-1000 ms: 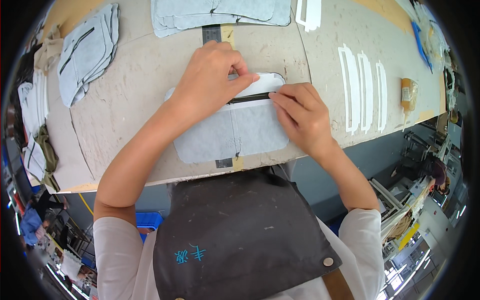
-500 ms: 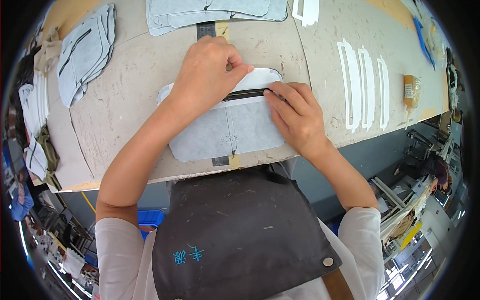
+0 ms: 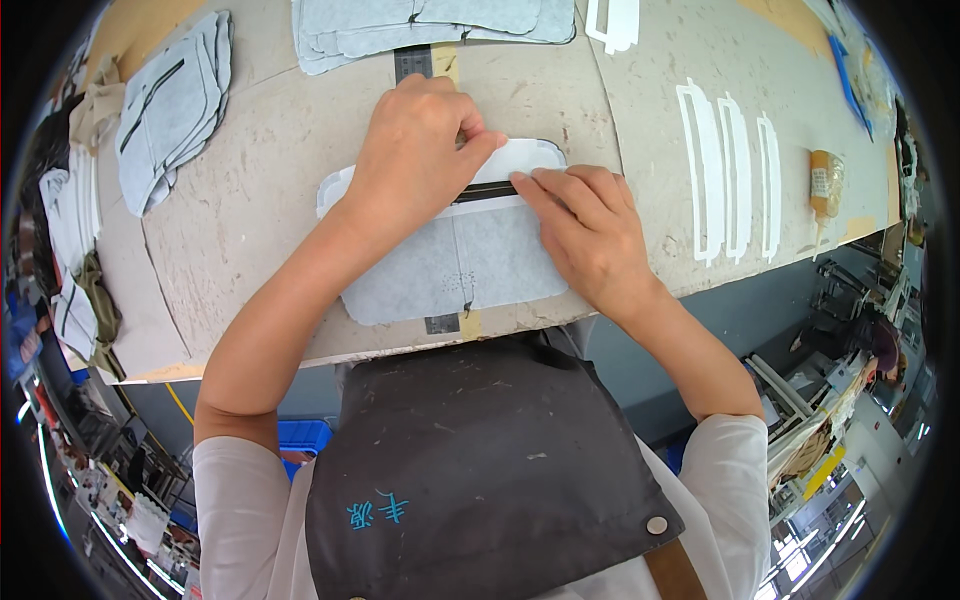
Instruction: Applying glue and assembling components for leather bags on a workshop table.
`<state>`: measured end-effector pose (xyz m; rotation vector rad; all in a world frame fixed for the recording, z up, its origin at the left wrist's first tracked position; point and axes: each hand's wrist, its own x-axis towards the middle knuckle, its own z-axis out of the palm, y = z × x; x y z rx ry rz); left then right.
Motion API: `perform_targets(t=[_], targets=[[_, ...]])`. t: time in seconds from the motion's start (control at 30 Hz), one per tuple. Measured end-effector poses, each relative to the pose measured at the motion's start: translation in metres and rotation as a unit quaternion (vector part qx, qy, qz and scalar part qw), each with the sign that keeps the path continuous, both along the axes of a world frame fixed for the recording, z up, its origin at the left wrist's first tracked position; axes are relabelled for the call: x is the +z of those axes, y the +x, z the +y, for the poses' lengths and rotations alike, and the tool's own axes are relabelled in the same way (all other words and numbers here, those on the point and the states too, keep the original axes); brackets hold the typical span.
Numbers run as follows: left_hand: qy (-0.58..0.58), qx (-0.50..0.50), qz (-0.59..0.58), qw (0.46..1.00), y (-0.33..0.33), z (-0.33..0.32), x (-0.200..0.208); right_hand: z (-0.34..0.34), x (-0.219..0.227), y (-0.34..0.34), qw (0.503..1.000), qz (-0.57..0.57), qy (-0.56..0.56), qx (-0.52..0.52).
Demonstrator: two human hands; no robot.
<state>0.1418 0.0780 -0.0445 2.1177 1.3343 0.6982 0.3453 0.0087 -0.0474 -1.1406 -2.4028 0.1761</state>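
A pale grey fabric panel (image 3: 400,270) with rounded corners lies on the table in front of me. A black strip that looks like a zipper (image 3: 490,192) runs across a slot in its upper part, under a whiter band. My left hand (image 3: 420,135) is over the panel's upper left, fingers curled and thumb against the forefinger; what they hold, if anything, is hidden. With thumb and forefinger close together, my right hand (image 3: 595,235) grips the panel at the strip's right part. The strip's left end is covered by my left hand.
Stacked grey panels (image 3: 430,25) lie at the far edge, and more panels (image 3: 175,110) at the left. White slotted frames (image 3: 708,175) lie on the right beside an amber bottle (image 3: 824,185). A dark ruler-like strip (image 3: 412,62) shows beyond the panel.
My right thumb and forefinger have slid left along the black strip, towards my left hand. The left hand has hardly moved.
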Motion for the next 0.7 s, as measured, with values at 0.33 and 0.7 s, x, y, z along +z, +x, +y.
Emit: perform_targets(t=[0.33, 0.7], targets=[[0.008, 0.007, 0.027, 1.0, -0.017, -0.004, 0.008, -0.002, 0.005, -0.004, 0.998, -0.065, -0.014, -0.017], [-0.04, -0.012, -0.018, 0.999, -0.022, -0.001, 0.002, -0.005, 0.002, -0.001, 0.998, -0.065, 0.002, -0.018]])
